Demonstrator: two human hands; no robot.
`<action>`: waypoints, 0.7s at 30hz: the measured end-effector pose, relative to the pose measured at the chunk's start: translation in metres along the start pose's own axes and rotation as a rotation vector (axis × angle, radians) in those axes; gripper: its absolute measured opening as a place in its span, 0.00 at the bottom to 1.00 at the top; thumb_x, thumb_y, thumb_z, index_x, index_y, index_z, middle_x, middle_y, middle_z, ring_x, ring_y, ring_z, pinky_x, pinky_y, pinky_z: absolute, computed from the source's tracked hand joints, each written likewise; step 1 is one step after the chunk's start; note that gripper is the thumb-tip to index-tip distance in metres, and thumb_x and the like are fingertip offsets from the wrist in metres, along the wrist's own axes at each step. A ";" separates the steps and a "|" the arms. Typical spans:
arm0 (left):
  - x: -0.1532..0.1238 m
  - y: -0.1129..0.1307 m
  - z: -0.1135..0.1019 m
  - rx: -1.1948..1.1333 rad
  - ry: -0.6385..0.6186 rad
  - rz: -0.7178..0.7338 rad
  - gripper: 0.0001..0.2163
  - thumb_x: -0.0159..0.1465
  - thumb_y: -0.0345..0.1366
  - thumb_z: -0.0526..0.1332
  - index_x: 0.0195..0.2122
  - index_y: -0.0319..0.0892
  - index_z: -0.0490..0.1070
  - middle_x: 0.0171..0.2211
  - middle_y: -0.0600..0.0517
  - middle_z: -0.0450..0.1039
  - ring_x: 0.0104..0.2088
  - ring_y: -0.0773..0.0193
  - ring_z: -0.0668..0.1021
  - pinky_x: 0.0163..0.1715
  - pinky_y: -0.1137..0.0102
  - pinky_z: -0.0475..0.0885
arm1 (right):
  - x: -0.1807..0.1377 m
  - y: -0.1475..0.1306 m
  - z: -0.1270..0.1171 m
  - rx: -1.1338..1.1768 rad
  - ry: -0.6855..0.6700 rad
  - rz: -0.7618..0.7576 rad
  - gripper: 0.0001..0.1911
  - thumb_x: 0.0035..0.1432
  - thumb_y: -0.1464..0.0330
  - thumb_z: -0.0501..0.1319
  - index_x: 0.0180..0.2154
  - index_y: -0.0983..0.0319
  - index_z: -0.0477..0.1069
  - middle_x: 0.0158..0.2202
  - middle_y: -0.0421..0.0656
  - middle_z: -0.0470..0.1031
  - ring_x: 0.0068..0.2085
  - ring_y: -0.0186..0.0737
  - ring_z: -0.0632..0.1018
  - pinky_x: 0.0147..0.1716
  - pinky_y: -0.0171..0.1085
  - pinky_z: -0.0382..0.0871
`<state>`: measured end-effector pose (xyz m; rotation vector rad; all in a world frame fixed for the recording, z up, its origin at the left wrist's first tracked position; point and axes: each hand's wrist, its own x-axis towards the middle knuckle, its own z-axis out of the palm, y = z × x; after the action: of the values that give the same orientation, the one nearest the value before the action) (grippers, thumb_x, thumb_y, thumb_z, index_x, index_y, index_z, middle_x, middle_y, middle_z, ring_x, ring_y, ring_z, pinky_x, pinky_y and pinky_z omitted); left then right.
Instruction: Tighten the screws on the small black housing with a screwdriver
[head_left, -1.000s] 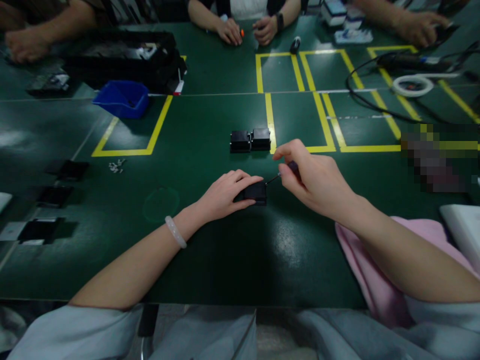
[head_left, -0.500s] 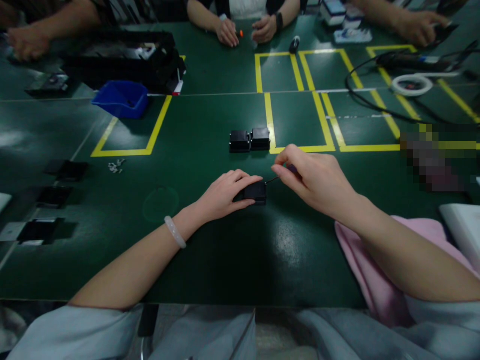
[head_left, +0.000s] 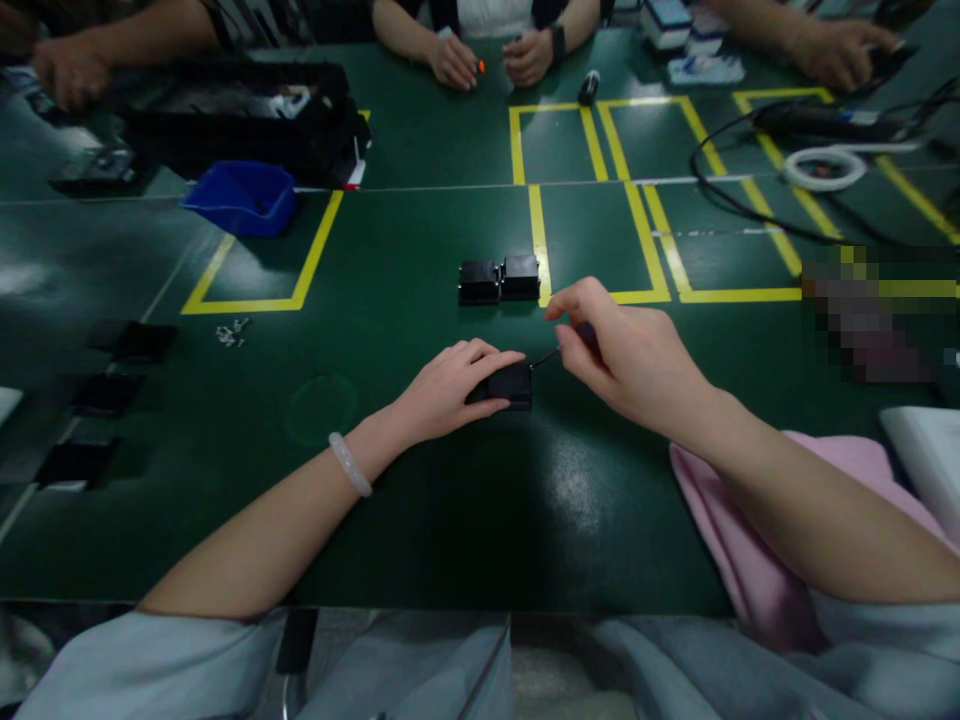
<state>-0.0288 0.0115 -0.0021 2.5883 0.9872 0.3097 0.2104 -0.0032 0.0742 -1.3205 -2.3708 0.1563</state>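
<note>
My left hand [head_left: 448, 385] lies over a small black box [head_left: 512, 385] on the green table [head_left: 420, 500] and pins it down, fingers curled around it. My right hand [head_left: 626, 355] pinches a small dark screwdriver [head_left: 562, 350] whose thin tip touches the box's right upper edge. Two more black boxes [head_left: 499, 279] sit side by side just beyond, next to a yellow taped line. A pale bracelet [head_left: 349, 463] circles my left wrist.
A blue bin [head_left: 241, 196] and a black tray [head_left: 247, 115] stand at the back left. Small screws [head_left: 231, 331] lie left of centre. Black parts [head_left: 105, 392] line the left edge. Other people's hands [head_left: 491, 60] work at the far side. Cables and a white ring [head_left: 823, 170] lie at the back right.
My right hand's fingers shifted slightly on the screwdriver, as if turning it. My left hand and the box stayed put. Across the table a dark object moved a little.
</note>
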 end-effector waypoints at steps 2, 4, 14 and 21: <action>0.000 0.000 0.000 0.002 -0.001 0.000 0.24 0.69 0.43 0.59 0.64 0.46 0.58 0.53 0.44 0.67 0.50 0.53 0.70 0.50 0.60 0.68 | 0.000 0.000 0.000 0.008 -0.008 -0.013 0.11 0.66 0.66 0.50 0.46 0.63 0.65 0.26 0.38 0.72 0.25 0.33 0.71 0.26 0.33 0.54; 0.000 0.000 0.000 0.003 -0.003 -0.002 0.25 0.69 0.42 0.59 0.65 0.45 0.58 0.53 0.44 0.66 0.50 0.54 0.70 0.50 0.60 0.68 | 0.000 0.001 0.000 0.004 -0.019 -0.022 0.12 0.67 0.63 0.50 0.43 0.63 0.66 0.27 0.39 0.72 0.26 0.34 0.73 0.26 0.33 0.54; 0.000 0.001 0.000 -0.001 -0.005 -0.002 0.25 0.69 0.42 0.59 0.65 0.46 0.57 0.53 0.44 0.66 0.50 0.54 0.70 0.50 0.60 0.67 | 0.000 0.000 0.000 0.007 -0.013 -0.027 0.12 0.66 0.64 0.50 0.44 0.63 0.66 0.27 0.39 0.72 0.25 0.34 0.72 0.26 0.33 0.54; 0.000 0.001 0.000 0.009 0.000 0.001 0.24 0.69 0.42 0.59 0.64 0.45 0.58 0.52 0.44 0.66 0.50 0.54 0.70 0.50 0.60 0.68 | 0.000 0.000 0.001 0.012 -0.001 -0.011 0.12 0.65 0.67 0.50 0.47 0.63 0.65 0.26 0.38 0.72 0.24 0.32 0.71 0.26 0.33 0.53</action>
<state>-0.0279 0.0112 -0.0021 2.5973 0.9901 0.3060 0.2102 -0.0029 0.0732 -1.3021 -2.3739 0.1685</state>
